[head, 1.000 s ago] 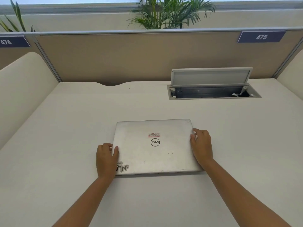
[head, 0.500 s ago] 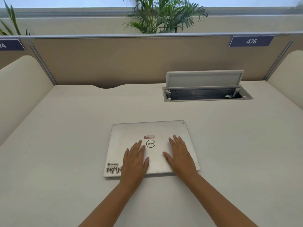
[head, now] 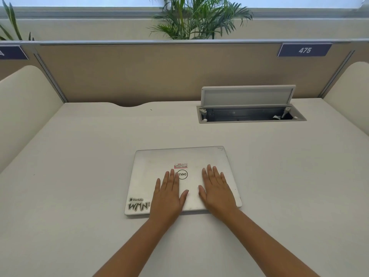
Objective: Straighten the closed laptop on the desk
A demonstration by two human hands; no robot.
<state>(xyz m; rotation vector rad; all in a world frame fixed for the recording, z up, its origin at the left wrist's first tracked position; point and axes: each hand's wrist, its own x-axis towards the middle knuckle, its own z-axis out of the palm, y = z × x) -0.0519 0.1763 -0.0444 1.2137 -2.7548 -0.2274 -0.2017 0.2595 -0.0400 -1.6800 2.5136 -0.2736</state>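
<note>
A closed silver laptop (head: 157, 162) lies flat on the pale desk (head: 79, 156), roughly square to the desk's front edge, with a round logo in the lid's middle and stickers at its near left corner. My left hand (head: 168, 194) rests palm down on the lid, left of the logo, fingers spread. My right hand (head: 216, 190) lies flat on the lid's right half, fingers apart. Neither hand grips anything.
An open cable hatch (head: 249, 114) with its raised lid (head: 247, 95) sits at the back right of the desk. A tan partition (head: 159, 72) with a "475" label (head: 304, 50) closes the back. Cream side dividers (head: 24, 108) stand left and right.
My hands left the laptop's left and right edges and now lie flat on top of the lid. The laptop looks slightly more squared to the desk.
</note>
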